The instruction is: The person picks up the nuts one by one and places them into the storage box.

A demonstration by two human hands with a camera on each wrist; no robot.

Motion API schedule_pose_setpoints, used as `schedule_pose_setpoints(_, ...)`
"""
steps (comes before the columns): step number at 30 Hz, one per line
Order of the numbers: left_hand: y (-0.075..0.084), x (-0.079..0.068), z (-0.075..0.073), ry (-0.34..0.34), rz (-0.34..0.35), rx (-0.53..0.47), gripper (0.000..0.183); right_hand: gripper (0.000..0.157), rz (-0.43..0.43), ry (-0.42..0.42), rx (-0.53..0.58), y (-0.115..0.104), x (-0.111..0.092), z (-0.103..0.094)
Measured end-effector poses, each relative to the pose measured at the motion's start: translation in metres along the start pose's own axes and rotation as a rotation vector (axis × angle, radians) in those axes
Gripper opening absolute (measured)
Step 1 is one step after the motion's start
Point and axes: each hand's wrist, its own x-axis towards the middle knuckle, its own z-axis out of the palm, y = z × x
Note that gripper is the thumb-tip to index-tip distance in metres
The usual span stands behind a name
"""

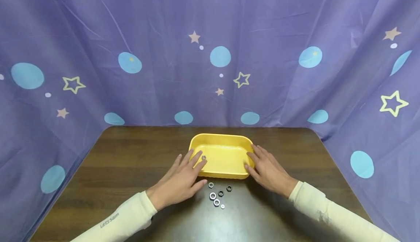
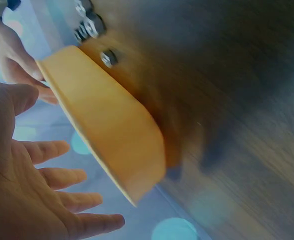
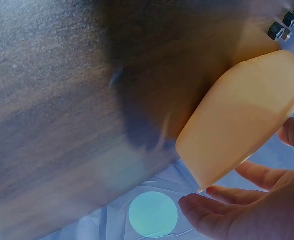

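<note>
Hanging in soft folds, a purple curtain point(image 1: 164, 19) patterned with stars and blue discs encloses the back and both sides. Below it spreads a dark brown, wood-grained worktop point(image 1: 137, 158). Two cream sleeves reach in from the bottom corners: the left sleeve point(image 1: 121, 214) carries small dark lettering, the right sleeve point(image 1: 331, 209) a greyish mark.

The yellow tray point(image 1: 224, 160) rests on the worktop between the arms, toward the far edge, probably set centrally so both hands reach it with equal ease. It is shallow and rectangular, with rounded corners, a thin rim and a smooth, glossy floor; the wrist views tint its outer walls orange.

The left hand point(image 1: 182, 180) is at the tray's left end, fingers spread and fairly straight, grasping nothing. The right hand point(image 1: 270, 169) is at the right end, fingers loosely bent about the rim without clenching; whether they touch it, I cannot tell. Placed opposite each other, the hands seem to frame the tray.

Smallest are the metal pieces. One nut point(image 1: 203, 157) shows inside the tray, beside the left fingers. Five loose nuts point(image 1: 213, 196), some silver, some dark, cluster on the worktop just before the tray, seemingly kept within short reach. A tiny pale piece point(image 1: 222, 206) lies nearest the person.
</note>
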Motion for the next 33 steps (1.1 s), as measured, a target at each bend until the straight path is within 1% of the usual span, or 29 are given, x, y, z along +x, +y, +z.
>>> schedule_pose_setpoints(7, 0.016, 0.000, 0.000, 0.014, 0.065, 0.029, 0.061, 0.049, 0.017, -0.005, 0.002, 0.002, -0.001, 0.000)
schedule_pose_setpoints(11, 0.023, -0.001, 0.003, 0.049, 0.115, 0.060, 0.058, 0.049, 0.027, -0.008, 0.003, 0.002, -0.002, 0.000)
schedule_pose_setpoints(14, 0.028, -0.001, 0.004, 0.066, 0.141, 0.077, 0.056, 0.050, 0.028, -0.015, 0.005, 0.001, -0.001, 0.000)
schedule_pose_setpoints(19, 0.035, -0.002, 0.007, 0.045, 0.155, 0.071, 0.055, 0.049, 0.030, -0.020, 0.004, 0.001, -0.001, 0.001)
schedule_pose_setpoints(23, 0.039, -0.003, 0.011, 0.030, 0.163, 0.093, 0.054, 0.049, 0.034, -0.023, 0.004, 0.001, -0.002, 0.002)
schedule_pose_setpoints(25, 0.042, -0.004, 0.014, 0.034, 0.173, 0.109, 0.053, 0.049, 0.034, -0.025, 0.005, 0.001, -0.002, 0.002)
schedule_pose_setpoints(33, 0.053, -0.011, 0.019, 0.063, 0.259, 0.148, 0.043, 0.049, 0.033, -0.021, 0.006, 0.003, -0.002, 0.003)
